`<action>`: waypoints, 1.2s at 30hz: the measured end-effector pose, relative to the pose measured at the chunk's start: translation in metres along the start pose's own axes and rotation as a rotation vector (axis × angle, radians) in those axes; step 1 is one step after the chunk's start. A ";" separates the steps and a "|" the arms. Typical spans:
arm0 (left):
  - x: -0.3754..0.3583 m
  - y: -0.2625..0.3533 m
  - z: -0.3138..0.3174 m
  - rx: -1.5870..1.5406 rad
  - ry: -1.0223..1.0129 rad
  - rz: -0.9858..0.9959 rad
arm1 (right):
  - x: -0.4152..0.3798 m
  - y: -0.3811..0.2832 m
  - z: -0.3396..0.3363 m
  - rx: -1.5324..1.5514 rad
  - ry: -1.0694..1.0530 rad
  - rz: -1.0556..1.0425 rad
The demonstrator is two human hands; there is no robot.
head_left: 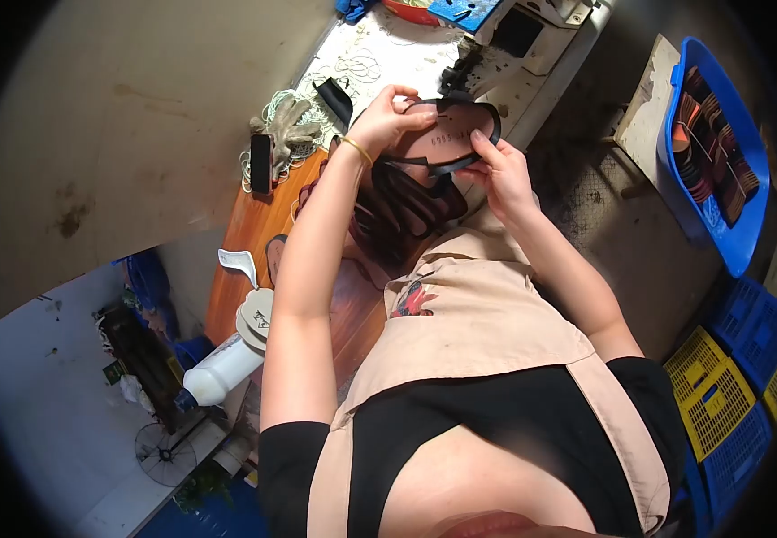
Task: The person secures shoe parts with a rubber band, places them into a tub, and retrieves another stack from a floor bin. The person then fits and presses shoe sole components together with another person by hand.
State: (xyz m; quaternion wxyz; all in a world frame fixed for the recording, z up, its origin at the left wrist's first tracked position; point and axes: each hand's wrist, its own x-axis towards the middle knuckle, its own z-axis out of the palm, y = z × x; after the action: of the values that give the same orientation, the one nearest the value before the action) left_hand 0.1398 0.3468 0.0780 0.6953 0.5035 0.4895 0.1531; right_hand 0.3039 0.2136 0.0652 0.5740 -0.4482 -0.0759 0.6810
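Note:
Both hands hold a shoe piece (449, 143), pinkish-brown with a black edge and printed digits on its face. My left hand (390, 121) grips its left side, thumb on top. Around its right edge, my right hand (503, 175) is closed with the thumb pressed on the face and fingers beneath. The piece is raised just above a pile of dark shoe pieces (402, 211) lying at the table's edge by my apron (487, 291). A small black piece (334, 100) lies beside my left hand.
On the wooden table (231, 242) are a phone (261, 165), a glove (291, 125), tangled thread and a white curved object (238, 264). A machine (541, 31) stands at the top. To the right are a blue basket (736, 251) of stacked pieces and yellow crates (709, 394).

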 end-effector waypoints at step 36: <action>-0.004 -0.048 0.082 -0.584 0.782 0.166 | 0.036 -0.032 0.013 -1.051 0.054 -0.311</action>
State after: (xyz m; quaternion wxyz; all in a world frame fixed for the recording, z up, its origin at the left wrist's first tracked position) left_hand 0.1930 0.2775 0.0401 0.5572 0.2297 0.6087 0.5160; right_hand 0.3198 0.2606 0.0740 0.3683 -0.6755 -0.4566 0.4468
